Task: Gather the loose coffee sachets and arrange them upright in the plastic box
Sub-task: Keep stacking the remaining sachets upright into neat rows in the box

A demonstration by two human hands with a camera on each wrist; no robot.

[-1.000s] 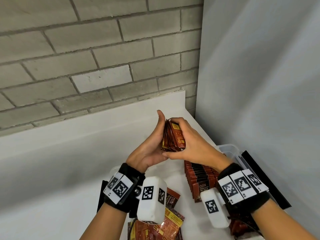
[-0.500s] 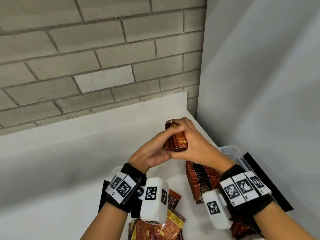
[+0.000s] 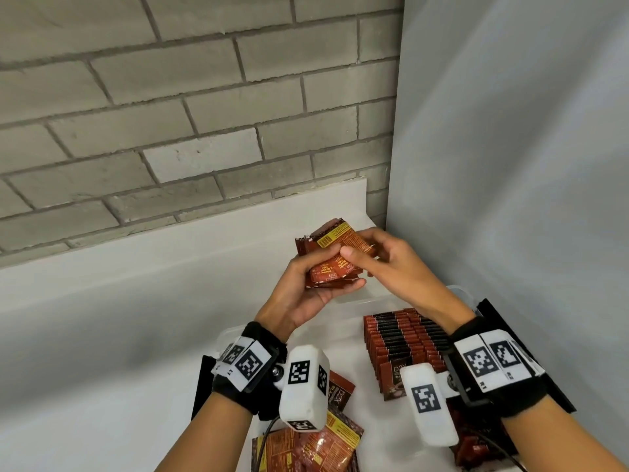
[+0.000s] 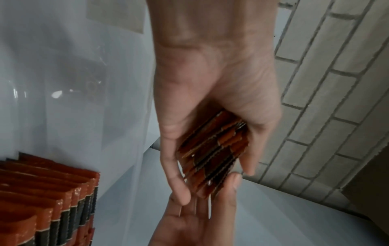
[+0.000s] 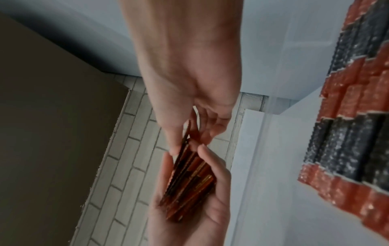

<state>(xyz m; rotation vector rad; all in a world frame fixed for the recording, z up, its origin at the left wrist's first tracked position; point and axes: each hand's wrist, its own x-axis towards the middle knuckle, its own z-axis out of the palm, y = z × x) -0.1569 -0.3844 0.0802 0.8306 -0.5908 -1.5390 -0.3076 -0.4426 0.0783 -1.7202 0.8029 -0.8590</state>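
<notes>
Nearest the camera, loose sachets [image 3: 306, 447] are seen lying flat on the table [image 3: 102, 335], on the near side of the plastic box [image 3: 459, 292]. Within the box, a packed row of sachets [image 3: 401, 338] is stood upright, edges up; the box's far end appears unfilled.

Above and beyond the box, a bundle of sachets [image 3: 335, 264] is held between both hands. The left hand [image 3: 303, 294] is cupped under it with fingers [image 3: 318, 258] curled over the top face. The right hand [image 3: 391, 264] pinches the bundle's right edge with thumb and fingertips.

The bundle is held tilted, its long axis slanting up and away, not yet square. It is judged that the bundle must be turned on edge and lowered toward the box's far end; the right hand is nearer the box.
</notes>
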